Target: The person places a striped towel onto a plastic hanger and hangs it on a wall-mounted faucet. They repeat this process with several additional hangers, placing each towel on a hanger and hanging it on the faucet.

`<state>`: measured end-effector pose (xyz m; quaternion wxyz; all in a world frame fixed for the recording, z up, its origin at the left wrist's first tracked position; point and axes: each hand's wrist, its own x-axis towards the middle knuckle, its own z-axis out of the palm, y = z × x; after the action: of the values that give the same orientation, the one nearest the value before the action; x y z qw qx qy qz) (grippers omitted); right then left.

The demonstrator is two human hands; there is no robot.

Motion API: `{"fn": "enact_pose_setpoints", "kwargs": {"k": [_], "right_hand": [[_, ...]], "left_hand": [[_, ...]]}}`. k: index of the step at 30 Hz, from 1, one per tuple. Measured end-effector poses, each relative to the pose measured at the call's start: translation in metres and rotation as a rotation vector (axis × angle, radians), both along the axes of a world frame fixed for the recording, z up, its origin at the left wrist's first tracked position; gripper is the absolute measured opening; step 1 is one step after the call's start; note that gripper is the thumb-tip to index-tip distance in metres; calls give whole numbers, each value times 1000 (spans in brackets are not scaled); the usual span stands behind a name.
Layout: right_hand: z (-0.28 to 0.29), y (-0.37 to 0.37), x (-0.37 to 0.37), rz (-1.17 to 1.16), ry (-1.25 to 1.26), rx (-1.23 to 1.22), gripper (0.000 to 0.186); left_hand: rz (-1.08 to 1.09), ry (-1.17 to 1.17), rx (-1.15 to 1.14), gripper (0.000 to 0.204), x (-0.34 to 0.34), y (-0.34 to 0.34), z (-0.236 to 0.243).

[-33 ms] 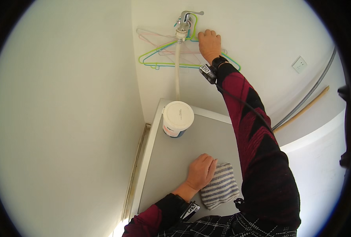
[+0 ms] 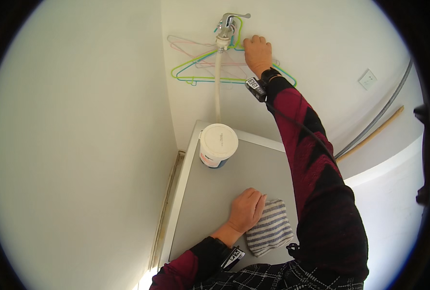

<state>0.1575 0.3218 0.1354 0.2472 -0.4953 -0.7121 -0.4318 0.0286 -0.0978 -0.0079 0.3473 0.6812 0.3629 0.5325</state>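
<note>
Up by the wall tap [image 2: 227, 24], my right hand [image 2: 257, 52] has its fingers curled over several plastic hangers [image 2: 191, 79], green, blue and pale pink, which hang around the tap against the wall. A pale hose [image 2: 218, 92] runs down from the tap behind a white lidded tub [image 2: 218, 141], which stands on a grey top with a pale raised edge [image 2: 188, 181]. Lower down, my left hand [image 2: 246, 209] is closed at the upper left of a folded grey-striped cloth [image 2: 270, 227]; what, if anything, its fingers hold is hidden.
A white wall [image 2: 79, 135] rises close on the left. At the right are a socket [image 2: 368, 79], a long grey pipe or hose [image 2: 379, 116], a wooden stick [image 2: 379, 129] and a curved white ledge [image 2: 379, 164]. A dark cable runs along my right sleeve.
</note>
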Motion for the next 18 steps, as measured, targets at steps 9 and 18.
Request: {"fn": "enact_pose_setpoints", "kwargs": {"k": [9, 18], "right_hand": [[50, -5, 21, 69, -9, -96, 12], [30, -9, 18, 137, -2, -110, 16]], "left_hand": [[28, -5, 0, 20, 3, -5, 2], [42, 71, 27, 20, -5, -5, 6]]}}
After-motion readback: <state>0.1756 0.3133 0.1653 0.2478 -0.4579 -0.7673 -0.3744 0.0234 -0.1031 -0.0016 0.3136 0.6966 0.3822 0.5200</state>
